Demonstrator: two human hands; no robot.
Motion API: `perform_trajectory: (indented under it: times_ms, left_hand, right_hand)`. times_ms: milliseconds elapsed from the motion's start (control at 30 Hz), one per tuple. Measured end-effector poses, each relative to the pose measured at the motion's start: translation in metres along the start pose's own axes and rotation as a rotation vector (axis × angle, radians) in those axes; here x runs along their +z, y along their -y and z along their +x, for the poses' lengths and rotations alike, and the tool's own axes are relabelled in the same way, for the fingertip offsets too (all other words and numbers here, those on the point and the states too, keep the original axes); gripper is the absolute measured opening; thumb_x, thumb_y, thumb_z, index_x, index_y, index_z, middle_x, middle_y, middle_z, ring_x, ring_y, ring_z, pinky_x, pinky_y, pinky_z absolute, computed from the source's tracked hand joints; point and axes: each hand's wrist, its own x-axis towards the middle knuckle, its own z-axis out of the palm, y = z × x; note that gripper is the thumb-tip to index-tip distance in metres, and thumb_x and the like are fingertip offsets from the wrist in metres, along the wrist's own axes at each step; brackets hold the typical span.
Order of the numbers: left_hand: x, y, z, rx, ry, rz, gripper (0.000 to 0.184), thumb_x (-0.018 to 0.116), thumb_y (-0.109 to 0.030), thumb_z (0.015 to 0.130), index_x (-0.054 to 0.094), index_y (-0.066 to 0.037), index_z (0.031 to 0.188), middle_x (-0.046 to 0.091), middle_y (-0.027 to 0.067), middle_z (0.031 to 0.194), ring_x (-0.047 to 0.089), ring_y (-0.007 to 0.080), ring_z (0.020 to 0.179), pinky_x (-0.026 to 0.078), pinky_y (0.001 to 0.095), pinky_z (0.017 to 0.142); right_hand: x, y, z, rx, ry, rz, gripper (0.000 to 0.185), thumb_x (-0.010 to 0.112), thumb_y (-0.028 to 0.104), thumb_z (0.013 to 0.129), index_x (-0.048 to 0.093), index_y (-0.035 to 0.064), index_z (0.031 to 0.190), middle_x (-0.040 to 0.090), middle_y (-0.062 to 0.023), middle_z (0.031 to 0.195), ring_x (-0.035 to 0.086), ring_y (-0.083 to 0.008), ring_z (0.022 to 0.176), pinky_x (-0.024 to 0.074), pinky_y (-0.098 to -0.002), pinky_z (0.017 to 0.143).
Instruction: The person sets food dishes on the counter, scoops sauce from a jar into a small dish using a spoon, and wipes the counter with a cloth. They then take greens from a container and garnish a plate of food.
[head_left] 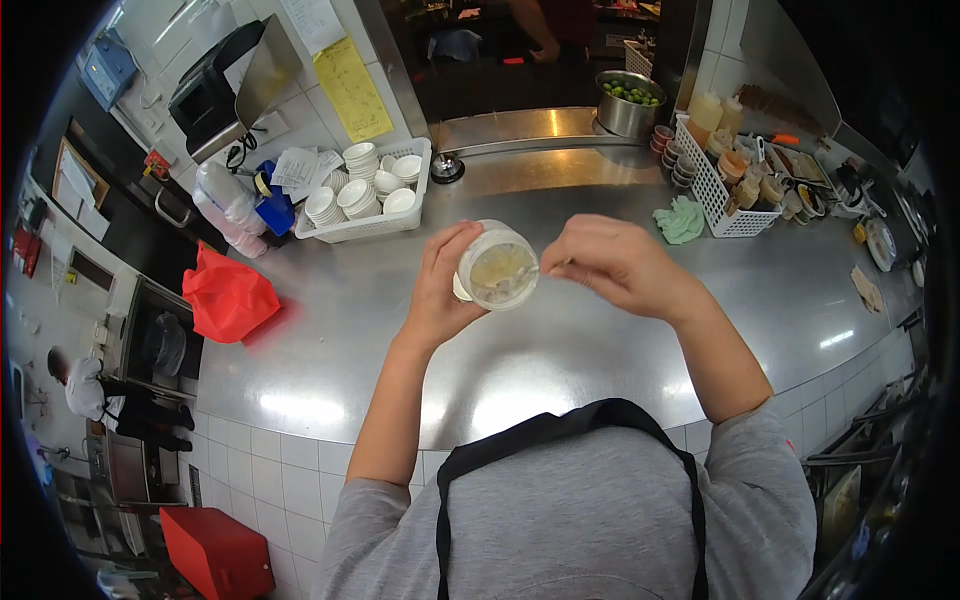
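Note:
My left hand [445, 285] is wrapped round a clear round tub [503, 270] above the steel counter, its open top tilted toward me. Inside the tub is a pale yellowish substance. Pinched in my right hand [610, 262] is the handle of a small spoon [530, 270], whose far end reaches into the tub. A white round edge [461, 288] shows beneath the tub beside my left palm; what it belongs to is partly hidden.
A white basket [365, 228] of small cups stands at the back left, beside a bell [447, 168]. A red bag [228, 295] lies left. A pot [630, 115], green cloth [680, 220] and bottle basket [730, 222] are right. Another person [85, 390] stands far left.

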Motion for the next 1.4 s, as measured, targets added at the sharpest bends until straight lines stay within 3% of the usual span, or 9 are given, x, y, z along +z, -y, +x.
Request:
perform_trajectory:
  times_ms: [100, 333, 633, 733, 800, 1033, 1133, 1233, 1400]
  left_hand:
    - [-0.003, -0.003, 0.002, 0.026, 0.091, -0.019, 0.085, 0.084, -0.009, 0.05, 0.046, -0.011, 0.126, 0.045, 0.0092, 0.125, 0.043, 0.0297, 0.12, 0.04, 0.0392, 0.098]
    - [-0.004, -0.004, 0.005, -0.014, 0.128, -0.074, 0.086, 0.083, -0.008, 0.051, 0.044, -0.011, 0.128, 0.045, 0.0102, 0.125, 0.043, 0.0303, 0.119, 0.04, 0.0387, 0.098]
    - [-0.002, -0.003, 0.005, -0.065, 0.109, -0.069, 0.088, 0.083, -0.008, 0.051, 0.043, -0.01, 0.128, 0.042, 0.0111, 0.124, 0.044, 0.0302, 0.115, 0.04, 0.0385, 0.096]
    - [-0.004, -0.003, 0.003, -0.093, 0.089, -0.044, 0.09, 0.083, -0.009, 0.05, 0.041, -0.009, 0.129, 0.042, 0.0111, 0.124, 0.043, 0.0303, 0.115, 0.04, 0.0388, 0.096]
    - [-0.003, -0.005, 0.004, -0.096, 0.098, -0.048, 0.09, 0.084, -0.009, 0.05, 0.041, -0.009, 0.13, 0.042, 0.0111, 0.124, 0.042, 0.0303, 0.116, 0.04, 0.039, 0.096]
    - [0.001, -0.001, 0.0, -0.06, 0.057, -0.066, 0.089, 0.083, -0.009, 0.05, 0.041, -0.01, 0.129, 0.043, 0.0114, 0.126, 0.043, 0.0306, 0.116, 0.039, 0.0388, 0.097]
    - [0.001, 0.0, 0.001, -0.026, 0.054, -0.074, 0.089, 0.083, -0.01, 0.05, 0.041, -0.01, 0.129, 0.043, 0.0117, 0.128, 0.043, 0.0303, 0.117, 0.04, 0.0389, 0.097]
    - [-0.001, 0.001, -0.002, -0.015, 0.051, -0.068, 0.089, 0.083, -0.01, 0.05, 0.042, -0.01, 0.129, 0.043, 0.0116, 0.128, 0.042, 0.0301, 0.118, 0.04, 0.0388, 0.097]
    - [-0.002, -0.002, -0.001, -0.021, 0.044, -0.062, 0.088, 0.083, -0.01, 0.051, 0.042, -0.01, 0.128, 0.044, 0.0115, 0.128, 0.042, 0.0303, 0.119, 0.04, 0.0389, 0.097]
  right_hand:
    - [0.012, -0.007, 0.002, -0.135, 0.077, -0.139, 0.012, 0.063, 0.006, 0.078, 0.06, 0.0056, 0.09, 0.056, -0.0076, 0.078, 0.055, -0.024, 0.074, 0.0439, -0.0342, 0.065]
    - [0.008, -0.002, 0.002, -0.165, 0.073, -0.102, 0.01, 0.063, 0.008, 0.08, 0.059, 0.0041, 0.088, 0.055, -0.0078, 0.076, 0.055, -0.0243, 0.073, 0.0436, -0.0335, 0.063]
    - [0.017, -0.011, 0.001, -0.072, -0.035, -0.09, 0.01, 0.063, 0.005, 0.08, 0.06, 0.0046, 0.089, 0.057, -0.0074, 0.077, 0.055, -0.0231, 0.071, 0.0427, -0.0325, 0.061]
    - [0.022, -0.013, -0.001, -0.061, -0.248, -0.152, 0.012, 0.062, 0.01, 0.08, 0.058, 0.0031, 0.089, 0.057, -0.0065, 0.079, 0.056, -0.0244, 0.073, 0.0444, -0.0347, 0.066]
    - [0.031, -0.027, 0.002, -0.179, -0.164, -0.291, 0.012, 0.062, 0.008, 0.078, 0.058, 0.0052, 0.089, 0.055, -0.0049, 0.078, 0.055, -0.0214, 0.074, 0.0426, -0.0329, 0.065]
    - [0.036, -0.015, 0.001, -0.154, -0.155, -0.341, 0.014, 0.062, 0.01, 0.075, 0.059, 0.0089, 0.089, 0.054, -0.0021, 0.077, 0.052, -0.018, 0.073, 0.0381, -0.0304, 0.063]
    - [0.036, -0.013, 0.007, -0.267, -0.121, -0.403, 0.017, 0.066, 0.008, 0.074, 0.062, 0.0099, 0.09, 0.055, -0.0014, 0.077, 0.052, -0.0186, 0.073, 0.0365, -0.0302, 0.063]
    - [0.036, -0.01, 0.003, -0.295, 0.071, -0.391, 0.019, 0.066, 0.011, 0.074, 0.063, 0.0124, 0.092, 0.056, 0.0012, 0.077, 0.052, -0.017, 0.075, 0.035, -0.0293, 0.064]
    - [0.023, -0.018, 0.002, -0.185, -0.169, -0.397, 0.014, 0.065, 0.015, 0.075, 0.062, 0.0147, 0.088, 0.058, 0.0045, 0.079, 0.052, -0.0135, 0.079, 0.0351, -0.03, 0.069]
